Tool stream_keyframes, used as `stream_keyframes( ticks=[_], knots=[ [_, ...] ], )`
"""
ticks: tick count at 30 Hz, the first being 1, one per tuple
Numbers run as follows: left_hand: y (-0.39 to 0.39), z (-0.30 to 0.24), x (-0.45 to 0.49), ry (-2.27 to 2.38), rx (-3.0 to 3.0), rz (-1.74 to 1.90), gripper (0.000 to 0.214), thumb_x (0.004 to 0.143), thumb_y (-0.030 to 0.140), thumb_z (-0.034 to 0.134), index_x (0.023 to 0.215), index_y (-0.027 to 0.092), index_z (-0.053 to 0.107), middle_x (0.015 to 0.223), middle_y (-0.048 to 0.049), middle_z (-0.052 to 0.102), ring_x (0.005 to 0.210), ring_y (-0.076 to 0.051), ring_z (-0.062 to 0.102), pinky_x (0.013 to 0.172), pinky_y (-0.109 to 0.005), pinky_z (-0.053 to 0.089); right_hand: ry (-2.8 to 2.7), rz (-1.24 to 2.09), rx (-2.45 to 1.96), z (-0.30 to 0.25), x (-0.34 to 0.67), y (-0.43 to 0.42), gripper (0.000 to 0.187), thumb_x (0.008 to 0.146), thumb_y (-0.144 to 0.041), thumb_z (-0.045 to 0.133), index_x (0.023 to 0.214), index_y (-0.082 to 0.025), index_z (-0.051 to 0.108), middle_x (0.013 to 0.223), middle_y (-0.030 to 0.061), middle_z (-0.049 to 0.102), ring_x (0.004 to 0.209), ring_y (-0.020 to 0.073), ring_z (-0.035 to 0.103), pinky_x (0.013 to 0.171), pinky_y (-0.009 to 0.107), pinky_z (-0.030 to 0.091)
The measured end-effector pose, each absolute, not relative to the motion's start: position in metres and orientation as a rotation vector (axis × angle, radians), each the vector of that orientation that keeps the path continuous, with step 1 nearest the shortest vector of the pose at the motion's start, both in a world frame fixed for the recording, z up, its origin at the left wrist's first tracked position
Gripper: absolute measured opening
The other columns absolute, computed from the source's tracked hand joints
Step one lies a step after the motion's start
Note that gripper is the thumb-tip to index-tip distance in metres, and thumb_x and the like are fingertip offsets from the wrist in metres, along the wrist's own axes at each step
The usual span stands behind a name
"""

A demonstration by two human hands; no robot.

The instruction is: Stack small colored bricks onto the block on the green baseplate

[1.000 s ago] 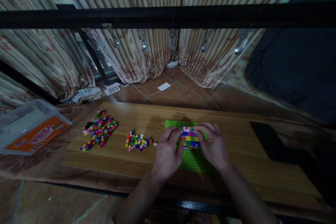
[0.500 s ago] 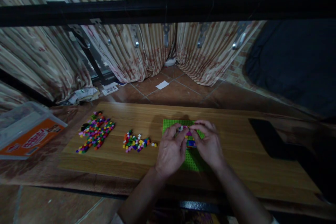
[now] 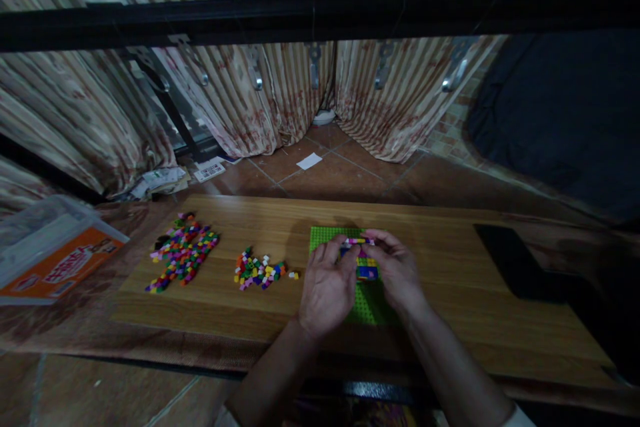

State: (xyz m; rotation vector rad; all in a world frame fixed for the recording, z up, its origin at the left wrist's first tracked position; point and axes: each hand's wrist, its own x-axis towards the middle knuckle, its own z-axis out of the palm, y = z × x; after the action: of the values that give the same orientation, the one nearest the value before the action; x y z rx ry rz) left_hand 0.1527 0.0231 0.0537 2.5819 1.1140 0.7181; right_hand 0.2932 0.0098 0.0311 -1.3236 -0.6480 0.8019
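A green studded baseplate (image 3: pixel 366 311) lies on the wooden board, partly covered by both hands. Over its far half, a short row of small coloured building bricks (image 3: pixel 359 241) in yellow, pink and white runs between my fingertips. My left hand (image 3: pixel 327 287) is closed on the row's left end, thumb and fingers curled together. At the other end, my right hand (image 3: pixel 397 273) pinches the same row. Just below the fingers, blue and yellow bricks (image 3: pixel 367 273) stand on the plate. The fingers hide part of these bricks, and I cannot tell whether the row touches them.
Left of the plate lies a small heap of loose bricks (image 3: pixel 260 271), with a larger heap (image 3: pixel 185 250) farther left. A clear plastic tub with an orange label (image 3: pixel 75 263) stands beyond the board's left end. A dark flat object (image 3: pixel 515 263) lies at the right.
My right hand has shifted slightly left and its fingers are lower and closer in. More of the brick row now shows between the fingertips. My left hand has barely moved.
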Motion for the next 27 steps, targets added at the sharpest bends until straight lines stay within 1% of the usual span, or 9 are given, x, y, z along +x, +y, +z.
stream_keyframes(
  ticks=[2, 8, 10, 14, 16, 18, 22, 27],
  knots=[
    [0.023, 0.053, 0.153, 1.121, 2.585, 0.719, 0.037, 0.094, 0.02, 0.043, 0.129, 0.024, 0.055, 0.134, -0.0114, 0.05, 0.116, -0.028, 0.05, 0.099, -0.046, 0.044, -0.609, 0.823, -1.299, 0.03, 0.292, 0.011, 0.029, 0.061, -0.028, 0.073, 0.089, -0.021, 0.068, 0.088, 0.0026, 0.071, 0.078, 0.0169, 0.064, 0.07, 0.03, 0.05],
    [0.022, 0.054, 0.154, 1.144, 2.607, 0.699, 0.037, 0.094, 0.019, 0.043, 0.129, 0.024, 0.055, 0.135, -0.0103, 0.05, 0.115, -0.027, 0.051, 0.098, -0.045, 0.044, -0.523, 0.855, -1.266, 0.03, 0.289, 0.014, 0.032, 0.059, -0.025, 0.075, 0.089, -0.021, 0.068, 0.083, 0.001, 0.071, 0.074, 0.015, 0.064, 0.07, 0.029, 0.051],
    [0.021, 0.055, 0.154, 1.149, 2.61, 0.703, 0.037, 0.094, 0.019, 0.043, 0.129, 0.023, 0.055, 0.136, -0.0108, 0.049, 0.116, -0.026, 0.051, 0.099, -0.045, 0.044, -0.512, 0.886, -1.245, 0.031, 0.289, 0.013, 0.036, 0.058, -0.026, 0.077, 0.092, -0.021, 0.069, 0.085, 0.001, 0.071, 0.075, 0.0151, 0.065, 0.072, 0.03, 0.051],
    [0.017, 0.056, 0.146, 1.158, 2.579, 0.789, 0.038, 0.093, 0.018, 0.045, 0.13, 0.024, 0.053, 0.139, -0.0107, 0.048, 0.119, -0.026, 0.051, 0.1, -0.046, 0.045, -0.521, 0.883, -1.218, 0.034, 0.295, 0.002, 0.048, 0.057, -0.029, 0.081, 0.103, -0.023, 0.068, 0.096, 0.0028, 0.072, 0.089, 0.0178, 0.066, 0.083, 0.036, 0.051],
    [0.014, 0.054, 0.136, 1.181, 2.522, 0.886, 0.037, 0.093, 0.018, 0.046, 0.128, 0.023, 0.055, 0.137, -0.0103, 0.049, 0.119, -0.025, 0.052, 0.101, -0.044, 0.046, -0.512, 0.822, -1.224, 0.036, 0.3, -0.007, 0.047, 0.06, -0.031, 0.081, 0.104, -0.024, 0.069, 0.101, 0.003, 0.072, 0.097, 0.0179, 0.065, 0.091, 0.037, 0.048],
    [0.009, 0.049, 0.121, 1.218, 2.444, 1.003, 0.033, 0.092, 0.017, 0.047, 0.123, 0.022, 0.057, 0.131, -0.0101, 0.053, 0.117, -0.023, 0.054, 0.101, -0.04, 0.048, -0.468, 0.768, -1.24, 0.036, 0.306, -0.019, 0.042, 0.062, -0.032, 0.081, 0.102, -0.024, 0.07, 0.1, 0.0025, 0.072, 0.096, 0.0171, 0.064, 0.094, 0.037, 0.046],
    [-0.002, 0.03, 0.084, 1.315, 2.379, 1.105, 0.03, 0.09, 0.013, 0.047, 0.117, 0.019, 0.059, 0.117, -0.009, 0.062, 0.112, -0.02, 0.059, 0.098, -0.035, 0.052, -0.389, 0.71, -1.306, 0.034, 0.312, -0.047, 0.037, 0.064, -0.036, 0.081, 0.097, -0.023, 0.072, 0.093, 0.0017, 0.073, 0.088, 0.0157, 0.066, 0.088, 0.034, 0.048],
    [-0.017, 0.009, 0.045, 1.448, 2.366, 1.08, 0.024, 0.091, 0.013, 0.048, 0.111, 0.019, 0.061, 0.114, -0.0088, 0.064, 0.107, -0.019, 0.062, 0.094, -0.033, 0.054, -0.444, 0.674, -1.478, 0.039, 0.298, -0.079, 0.036, 0.066, -0.043, 0.078, 0.096, -0.023, 0.072, 0.09, 0.0033, 0.074, 0.084, 0.0173, 0.067, 0.076, 0.029, 0.051]
  ],
)
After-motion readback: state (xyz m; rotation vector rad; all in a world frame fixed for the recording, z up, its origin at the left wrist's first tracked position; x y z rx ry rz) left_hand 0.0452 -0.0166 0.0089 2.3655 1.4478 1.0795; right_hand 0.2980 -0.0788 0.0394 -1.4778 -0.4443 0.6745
